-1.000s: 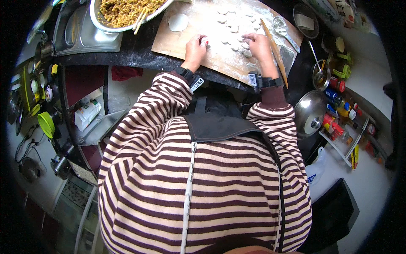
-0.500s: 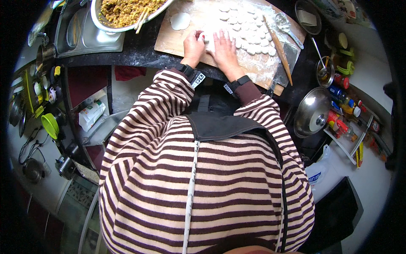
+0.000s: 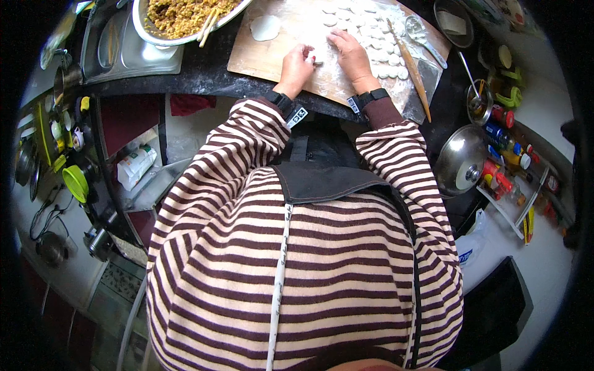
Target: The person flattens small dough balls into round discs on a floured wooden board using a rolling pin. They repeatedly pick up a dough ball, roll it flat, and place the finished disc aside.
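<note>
My left hand (image 3: 298,67) is over the floury wooden board (image 3: 247,57), its fingers pinched together. A small pale bit, perhaps dough, shows at its fingertips; I cannot make it out fully. To the right, my right hand (image 3: 352,57) has its fingers bent and close together, fingertips down by the left side of many small flattened dough pieces (image 3: 376,43). What lies under those fingertips is hidden. One thin, round dough wrapper (image 3: 265,28) lies flat at the board's left. A wooden rolling pin (image 3: 411,71) rests slantwise right of the dough pieces.
A large bowl of yellow-brown filling (image 3: 185,17) with chopsticks (image 3: 208,28) stands far left, beside a steel sink (image 3: 148,62). A scoop (image 3: 426,42) with flour lies right of the rolling pin. A metal lid (image 3: 459,161) and several bottles (image 3: 504,143) are at the right.
My right hand, spread flat near the left hand before, has moved right and curled its fingers. My left hand has shifted slightly right.
</note>
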Demonstrator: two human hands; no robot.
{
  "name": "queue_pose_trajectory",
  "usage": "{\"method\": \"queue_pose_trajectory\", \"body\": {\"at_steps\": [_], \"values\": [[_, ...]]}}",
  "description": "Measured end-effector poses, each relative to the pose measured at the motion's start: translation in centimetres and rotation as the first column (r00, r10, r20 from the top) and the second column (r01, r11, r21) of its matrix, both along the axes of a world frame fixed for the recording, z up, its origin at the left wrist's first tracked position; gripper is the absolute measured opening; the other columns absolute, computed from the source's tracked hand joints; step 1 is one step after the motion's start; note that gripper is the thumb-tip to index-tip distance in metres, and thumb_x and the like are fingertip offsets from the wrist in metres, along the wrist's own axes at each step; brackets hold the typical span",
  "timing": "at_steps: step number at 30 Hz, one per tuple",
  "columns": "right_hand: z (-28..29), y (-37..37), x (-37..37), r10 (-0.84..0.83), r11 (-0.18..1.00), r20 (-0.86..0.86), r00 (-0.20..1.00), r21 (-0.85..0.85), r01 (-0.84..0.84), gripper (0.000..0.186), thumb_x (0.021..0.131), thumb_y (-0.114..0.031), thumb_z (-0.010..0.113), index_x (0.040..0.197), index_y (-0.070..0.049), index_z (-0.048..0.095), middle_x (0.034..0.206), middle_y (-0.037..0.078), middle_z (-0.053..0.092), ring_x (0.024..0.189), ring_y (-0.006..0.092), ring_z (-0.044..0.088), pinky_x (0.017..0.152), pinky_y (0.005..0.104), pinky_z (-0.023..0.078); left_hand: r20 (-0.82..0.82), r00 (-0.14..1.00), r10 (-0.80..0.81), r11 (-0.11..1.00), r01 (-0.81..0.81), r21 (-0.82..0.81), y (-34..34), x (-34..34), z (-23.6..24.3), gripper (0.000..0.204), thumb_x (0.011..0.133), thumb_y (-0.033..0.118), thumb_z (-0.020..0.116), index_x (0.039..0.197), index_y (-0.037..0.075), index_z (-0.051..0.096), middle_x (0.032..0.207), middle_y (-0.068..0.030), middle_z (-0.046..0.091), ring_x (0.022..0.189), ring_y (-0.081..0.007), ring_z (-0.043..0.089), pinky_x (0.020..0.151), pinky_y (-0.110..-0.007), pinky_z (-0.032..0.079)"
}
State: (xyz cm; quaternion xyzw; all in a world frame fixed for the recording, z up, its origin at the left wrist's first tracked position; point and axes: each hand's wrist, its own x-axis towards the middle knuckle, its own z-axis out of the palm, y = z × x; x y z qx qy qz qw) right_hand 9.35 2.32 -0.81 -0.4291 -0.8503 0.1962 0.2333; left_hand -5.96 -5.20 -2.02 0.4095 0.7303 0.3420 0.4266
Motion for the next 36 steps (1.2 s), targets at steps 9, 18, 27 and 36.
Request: {"method": "queue_pose_trajectory", "body": {"at_steps": [9, 18, 27, 36], "values": [[4.1, -0.9, 6.6, -0.388, 0.92, -0.179, 0.904, -0.135, 0.368, 0.017, 0.084, -0.002, 0.063, 0.097, -0.005, 0.073, 0.1, 0.011, 0.07, 0.096, 0.0283, 0.066, 0.085, 0.0362, 0.052, -0.436, 0.857, -0.275, 0.948, 0.317, 0.025, -1.1, 0.7, 3.4, 0.04, 0.088, 0.007, 0.061, 0.127, 0.003, 0.055, 0.139, -0.0179, 0.049, 0.116, -0.0352, 0.057, 0.093, -0.041, 0.049], [3.3, -2.6, 12.2, -0.463, 0.883, -0.086, 0.882, 0.045, 0.468, 0.044, 0.083, 0.0, 0.061, 0.127, -0.005, 0.064, 0.134, 0.014, 0.06, 0.127, 0.0327, 0.05, 0.11, 0.0414, 0.037, -0.694, 0.515, -0.503, 0.674, 0.736, 0.058, -4.1, 2.2, 0.7, 0.065, 0.095, 0.032, 0.056, 0.149, 0.004, 0.035, 0.158, -0.0152, 0.031, 0.144, -0.0326, 0.032, 0.118, -0.046, 0.026], [0.2, -7.0, 19.1, -0.693, 0.718, 0.158, 0.703, 0.075, 0.692, 0.04, 0.082, -0.001, 0.066, 0.121, -0.008, 0.064, 0.122, 0.013, 0.06, 0.117, 0.0325, 0.051, 0.102, 0.0425, 0.039, -0.64, 0.555, -0.531, 0.671, 0.737, 0.081, -3.4, 1.3, 1.0, 0.067, 0.094, 0.028, 0.059, 0.15, 0.003, 0.032, 0.158, -0.0182, 0.028, 0.144, -0.0358, 0.032, 0.118, -0.048, 0.026], [1.3, -9.4, 13.2, -0.449, 0.894, 0.151, 0.881, 0.076, 0.442, 0.032, 0.081, 0.002, 0.053, 0.111, -0.002, 0.063, 0.109, 0.014, 0.059, 0.107, 0.0339, 0.053, 0.097, 0.044, 0.041, -0.654, 0.74, -0.154, 0.82, 0.465, 0.334, -0.4, -1.7, 1.5, 0.067, 0.101, 0.032, 0.051, 0.155, 0.006, 0.022, 0.163, -0.0159, 0.017, 0.15, -0.0339, 0.018, 0.121, -0.047, 0.014]]}}
